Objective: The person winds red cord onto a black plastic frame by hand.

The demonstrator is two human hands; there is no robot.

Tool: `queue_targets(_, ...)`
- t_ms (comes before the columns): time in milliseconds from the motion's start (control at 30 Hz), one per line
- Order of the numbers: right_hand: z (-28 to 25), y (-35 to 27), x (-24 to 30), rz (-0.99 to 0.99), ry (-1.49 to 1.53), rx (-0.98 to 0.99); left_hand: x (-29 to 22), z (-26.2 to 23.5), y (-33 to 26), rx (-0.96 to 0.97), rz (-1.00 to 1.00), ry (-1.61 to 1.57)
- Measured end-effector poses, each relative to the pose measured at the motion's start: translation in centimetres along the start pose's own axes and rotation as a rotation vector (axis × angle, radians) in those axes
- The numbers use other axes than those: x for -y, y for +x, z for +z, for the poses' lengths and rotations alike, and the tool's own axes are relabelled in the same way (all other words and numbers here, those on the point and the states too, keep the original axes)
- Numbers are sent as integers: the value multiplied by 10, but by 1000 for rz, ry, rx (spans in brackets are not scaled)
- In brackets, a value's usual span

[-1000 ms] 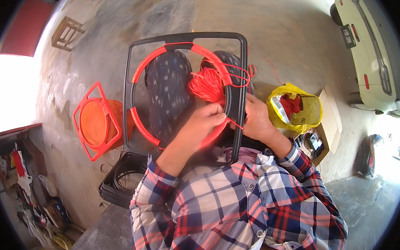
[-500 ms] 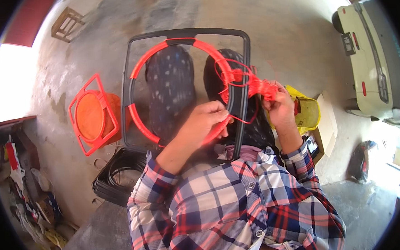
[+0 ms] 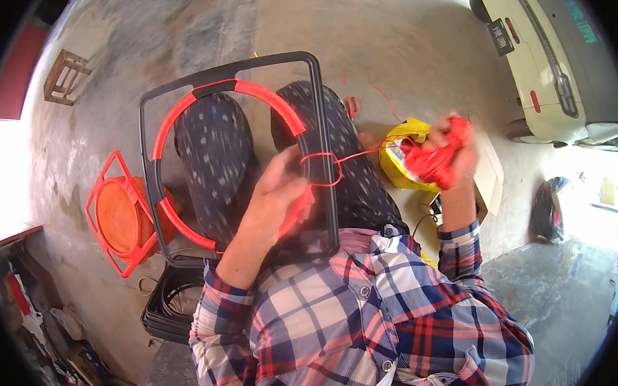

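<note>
Head view: your left hand (image 3: 278, 194) pinches cord (image 3: 349, 154) against black frame (image 3: 323, 122) on your lap; right hand (image 3: 446, 151) clutches red cord bundle (image 3: 433, 160), pulling taut. Risk: pinch slips, wrap loosens; bundle tangles, snags frame corner.

Open floor beyond black frame (image 3: 319, 122), yellow bag (image 3: 398, 164) right, orange stool (image 3: 118, 217) left

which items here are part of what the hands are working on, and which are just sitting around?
In hand:
- black square frame with the red-wrapped ring
- red cord, pulled taut
- cord bundle in right hand
- left hand on the frame

Lying about:
- orange frame
- black stack
- yellow bag
- wooden stool
- parked car
</note>
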State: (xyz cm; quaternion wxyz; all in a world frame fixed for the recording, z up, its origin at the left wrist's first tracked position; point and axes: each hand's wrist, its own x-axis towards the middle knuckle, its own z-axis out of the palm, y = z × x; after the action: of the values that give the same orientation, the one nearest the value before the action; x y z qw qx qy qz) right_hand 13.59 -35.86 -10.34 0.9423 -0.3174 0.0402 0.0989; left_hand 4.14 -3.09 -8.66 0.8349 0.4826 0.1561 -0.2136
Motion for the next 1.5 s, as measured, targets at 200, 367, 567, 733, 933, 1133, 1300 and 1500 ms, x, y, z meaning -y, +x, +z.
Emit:
queue_targets(200, 65, -18, -76, 416, -844, 303, 8, -1, 1, 15, -35, -42)
queue_targets(367, 78, -20, -35, 370, -1375, 580, 12, -4, 1, 23, -15, -48)
queue_targets(567, 71, -39, -42, 127, -826, 173, 15, -11, 4, 14, -40, -16)
queue_targets(733, 72, -40, -74, 329, 6, 354, 20, -14, 5, 12, -111, -40)
queue_targets(933, 63, -23, -57, 349, 0, 207, 12, -6, 6, 12, -155, -161)
queue_targets(1133, 61, -25, -60, 474, 3, 240, 17, -11, 10, 13, -136, -81)
queue_targets(1300, 87, -53, -65, 558, -92, 217, 15, -13, 11, -52, -162, -22)
queue_targets(1500, 45, -25, -71, 609, -91, 145, 8, -14, 3, 0, -109, -209)
